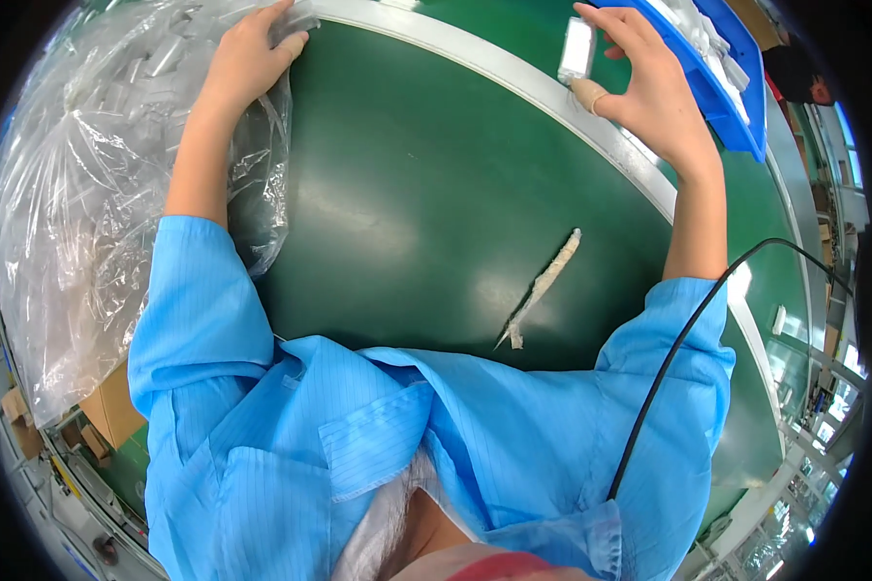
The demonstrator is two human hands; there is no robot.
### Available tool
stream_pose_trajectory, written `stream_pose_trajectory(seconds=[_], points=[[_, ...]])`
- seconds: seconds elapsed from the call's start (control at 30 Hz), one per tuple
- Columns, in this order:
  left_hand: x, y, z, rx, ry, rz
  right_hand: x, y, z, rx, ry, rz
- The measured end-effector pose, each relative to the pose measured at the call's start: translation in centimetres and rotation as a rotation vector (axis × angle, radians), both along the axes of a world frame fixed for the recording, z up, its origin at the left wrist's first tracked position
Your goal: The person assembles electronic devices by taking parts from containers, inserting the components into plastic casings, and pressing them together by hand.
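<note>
My left hand [247, 58] reaches to the far left, over the edge of a large clear plastic bag [97, 184] full of small clear plastic pieces. Its thumb and fingers curl around clear plastic; whether this is the bag's rim or a loose piece I cannot tell. At the far right, my right hand [649, 87] pinches a small white rectangular block in a clear case [576, 50] between thumb and fingers. A pale cover wraps the thumb tip. On the green tabletop [388, 194] lies a thin pointed tool wrapped in whitish tape [547, 281], touched by neither hand.
Beside my right hand stands a blue bin [746, 126] holding several white pieces. A pale rail [513, 77] curves across the green surface beyond the table mat. A black cable [678, 344] crosses my right sleeve. Low on the left sits a cardboard box [114, 407].
</note>
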State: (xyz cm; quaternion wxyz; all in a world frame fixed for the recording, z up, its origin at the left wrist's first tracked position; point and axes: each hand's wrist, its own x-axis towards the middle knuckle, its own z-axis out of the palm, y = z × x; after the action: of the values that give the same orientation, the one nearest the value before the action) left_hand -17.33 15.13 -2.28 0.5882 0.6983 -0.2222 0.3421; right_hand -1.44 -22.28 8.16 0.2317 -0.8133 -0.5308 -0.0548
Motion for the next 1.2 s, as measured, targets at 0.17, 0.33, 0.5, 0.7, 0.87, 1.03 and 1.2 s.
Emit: stream_pose_trajectory(seconds=[0.17,0.33,0.5,0.7,0.87,1.03,1.2], points=[[0.4,-9.7,8.6,0.531,0.777,0.868,2.9,-0.8,-1.5,-0.002,-0.195,-0.045],[1.6,-10.3,7.2,-0.269,0.675,0.248,6.3,7.4,-3.0,-0.199,0.683,-0.511],[0.1,-13.2,7.1,-0.447,0.641,0.223,6.6,13.9,-5.8,-0.017,0.25,-0.622],[-0.4,-13.7,6.5,-0.273,0.636,0.304,7.4,17.1,-7.0,0.203,0.358,-0.393],[-0.5,-14.0,6.0,-0.283,0.729,0.191,1.5,11.1,-1.9,0.357,1.004,-0.056],[-1.1,-15.5,6.0,-0.509,0.661,0.015,-5.1,6.4,-2.4,0.474,1.098,0.1],[-1.0,-16.6,5.3,-0.476,0.745,-0.102,-5.6,3.6,-2.8,0.08,0.745,0.062]])
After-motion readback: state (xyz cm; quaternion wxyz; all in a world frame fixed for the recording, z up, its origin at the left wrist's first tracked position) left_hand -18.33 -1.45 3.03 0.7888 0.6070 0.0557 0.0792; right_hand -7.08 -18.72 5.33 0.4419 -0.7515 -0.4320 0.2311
